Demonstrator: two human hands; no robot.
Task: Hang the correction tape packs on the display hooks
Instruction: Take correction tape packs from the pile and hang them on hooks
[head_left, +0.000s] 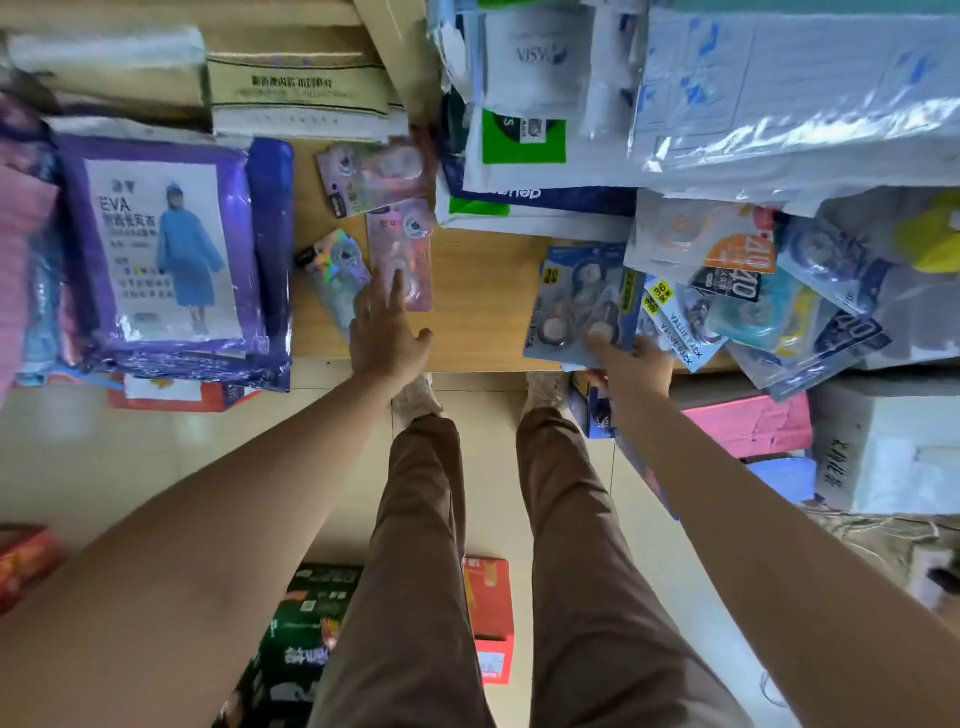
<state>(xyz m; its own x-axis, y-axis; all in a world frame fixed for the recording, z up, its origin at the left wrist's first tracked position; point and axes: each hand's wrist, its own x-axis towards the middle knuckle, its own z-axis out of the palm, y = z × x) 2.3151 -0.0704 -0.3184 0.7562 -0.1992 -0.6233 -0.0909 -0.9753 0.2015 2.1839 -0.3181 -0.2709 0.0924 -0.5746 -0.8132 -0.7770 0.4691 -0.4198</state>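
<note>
Wooden counter: flat, matt, pale-brown top. It serves as the sorting surface, and all positions below are given against it.

Raincoat packs, counter's left end: a stack of glossy purple film bags, soft and slippery, overhanging the near edge.

Plastic mailers, counter's far right: crinkled white and clear sleeves heaped loosely, most likely pushed back to free working room.

Loose tape packs, counter's right near corner: carded blisters in blue, orange and teal, overlapping at all angles and jutting past the edge. The stock appears unsorted.

Blue pack, counter's near edge, right of centre: stiff card with domed clear blisters. The right hand pinches its lower edge, thumb on the face, presumably so the top stays free for hanging.

Pink pack, counter's centre-left: a narrow holographic card lying flat. The left hand lies over its lower end with fingers straight, grasping nothing; this is judged a reach to collect it.

Two similar packs lie just beyond and beside it.

No display hooks are in view.
</note>
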